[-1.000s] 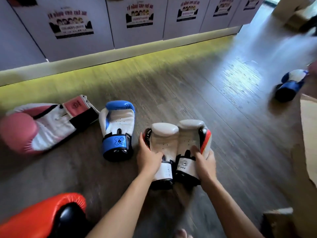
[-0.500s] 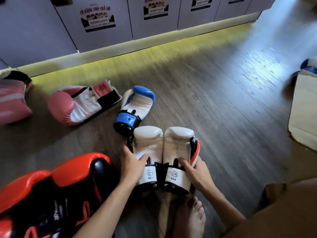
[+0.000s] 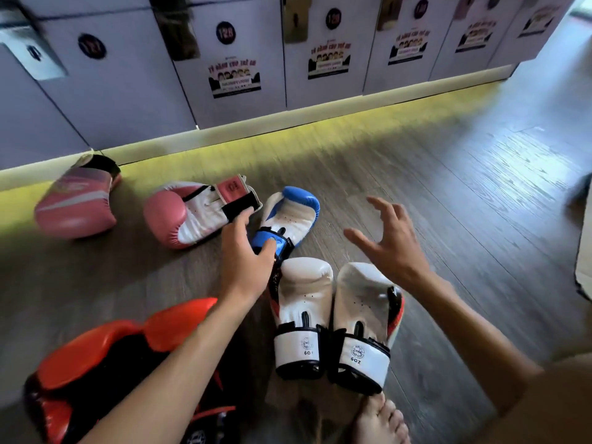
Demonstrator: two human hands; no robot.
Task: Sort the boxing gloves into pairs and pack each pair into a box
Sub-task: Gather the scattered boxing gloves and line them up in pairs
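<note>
Two white gloves lie side by side on the wooden floor, palms up: the left white glove (image 3: 304,312) and the right white glove (image 3: 365,325), both marked 6oz. My left hand (image 3: 245,254) grips the cuff of a blue and white glove (image 3: 290,216) just beyond them. My right hand (image 3: 389,241) hovers above the right white glove with fingers spread, holding nothing. A pink and white glove (image 3: 192,213) lies left of the blue one, and another pink glove (image 3: 77,203) rests near the wall.
Red and black gloves (image 3: 105,360) lie at the lower left under my left forearm. Numbered lockers (image 3: 224,59) line the far wall. My bare foot (image 3: 381,421) is at the bottom. A cardboard box edge (image 3: 584,257) shows at the right border.
Both hands have let go of the white pair, which now lies on the floor. My left hand has reached forward onto the blue glove's cuff; my right hand has lifted and opened.
</note>
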